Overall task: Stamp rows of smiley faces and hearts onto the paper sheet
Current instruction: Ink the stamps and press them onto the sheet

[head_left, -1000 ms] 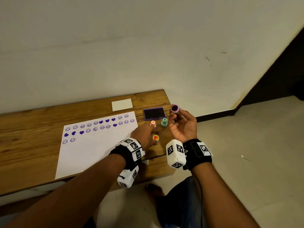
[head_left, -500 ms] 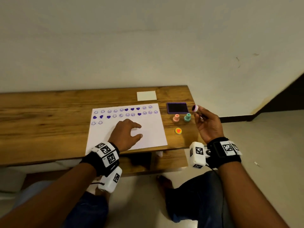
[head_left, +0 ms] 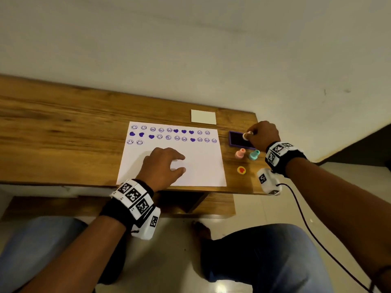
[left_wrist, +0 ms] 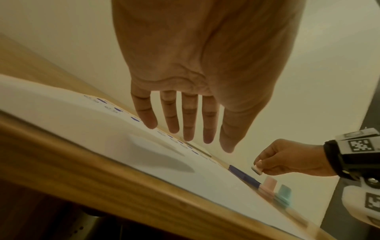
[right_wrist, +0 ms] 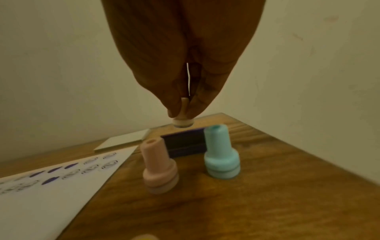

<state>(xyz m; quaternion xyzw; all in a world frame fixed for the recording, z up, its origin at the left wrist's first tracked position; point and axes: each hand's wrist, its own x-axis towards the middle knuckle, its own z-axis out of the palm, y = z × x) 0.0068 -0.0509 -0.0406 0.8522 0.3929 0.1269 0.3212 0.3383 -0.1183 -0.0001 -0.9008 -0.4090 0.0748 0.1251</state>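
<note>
Overhead, wooden table (head_left: pixel 63 127) abuts plain wall (head_left: pixel 190 49); tiled floor (head_left: pixel 349 187) below.

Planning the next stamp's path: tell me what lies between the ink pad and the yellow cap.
In the head view, the pink stamp and teal stamp stand between the ink pad and yellow cap.

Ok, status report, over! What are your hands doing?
Left hand open over paper sheet. Right hand pinching stamp above ink pad. Nothing blocking.
</note>
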